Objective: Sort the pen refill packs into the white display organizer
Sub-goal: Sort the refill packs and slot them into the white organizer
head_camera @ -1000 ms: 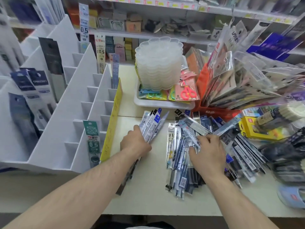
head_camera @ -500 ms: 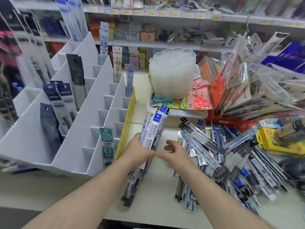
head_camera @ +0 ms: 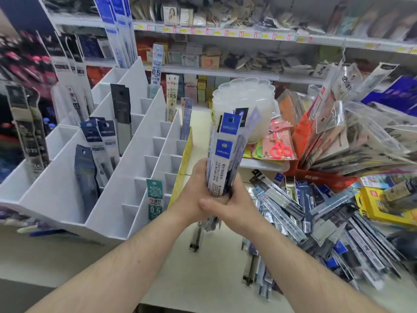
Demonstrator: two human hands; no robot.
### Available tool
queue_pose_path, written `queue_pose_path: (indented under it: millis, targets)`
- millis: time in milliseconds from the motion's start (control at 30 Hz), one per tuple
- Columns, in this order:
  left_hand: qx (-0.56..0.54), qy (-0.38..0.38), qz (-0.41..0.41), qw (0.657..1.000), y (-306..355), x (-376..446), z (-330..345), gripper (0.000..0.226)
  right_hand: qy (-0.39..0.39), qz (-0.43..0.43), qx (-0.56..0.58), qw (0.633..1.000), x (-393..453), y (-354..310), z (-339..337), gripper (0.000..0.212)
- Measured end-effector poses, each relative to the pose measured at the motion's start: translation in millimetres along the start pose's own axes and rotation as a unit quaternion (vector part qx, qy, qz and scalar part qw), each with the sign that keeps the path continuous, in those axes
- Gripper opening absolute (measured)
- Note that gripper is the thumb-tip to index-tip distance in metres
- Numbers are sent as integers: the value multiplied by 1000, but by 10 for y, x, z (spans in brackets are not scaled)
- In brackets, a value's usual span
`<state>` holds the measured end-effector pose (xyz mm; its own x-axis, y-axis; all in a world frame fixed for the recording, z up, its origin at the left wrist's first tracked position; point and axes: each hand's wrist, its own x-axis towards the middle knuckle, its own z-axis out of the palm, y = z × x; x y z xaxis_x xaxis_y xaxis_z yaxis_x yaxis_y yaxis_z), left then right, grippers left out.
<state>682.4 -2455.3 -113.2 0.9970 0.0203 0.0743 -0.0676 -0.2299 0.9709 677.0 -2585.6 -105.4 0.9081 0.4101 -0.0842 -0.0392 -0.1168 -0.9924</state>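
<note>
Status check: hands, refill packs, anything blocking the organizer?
Both hands, left and right, grip one upright bundle of refill packs. White organizer left, many slots free. Loose pile right. Path unobstructed.

Glossy plastic refill packs [head_camera: 228, 154]; matt white organizer [head_camera: 140, 141].
</note>
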Motion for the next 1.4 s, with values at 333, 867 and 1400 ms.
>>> queue_pose_path:
  millis: [333, 867, 1400]
  targets:
    - [105, 12, 32, 994, -311, -96, 105, 78, 19, 17, -49, 998, -85, 290, -46, 69]
    - [26, -58, -76, 995, -533, -328, 6, 118, 34, 45, -35, 998, -33, 525, -29, 71]
    - [-2, 12, -27, 1000, -177, -187, 39, 86, -73, 92, 9, 993, 40, -49, 59, 33]
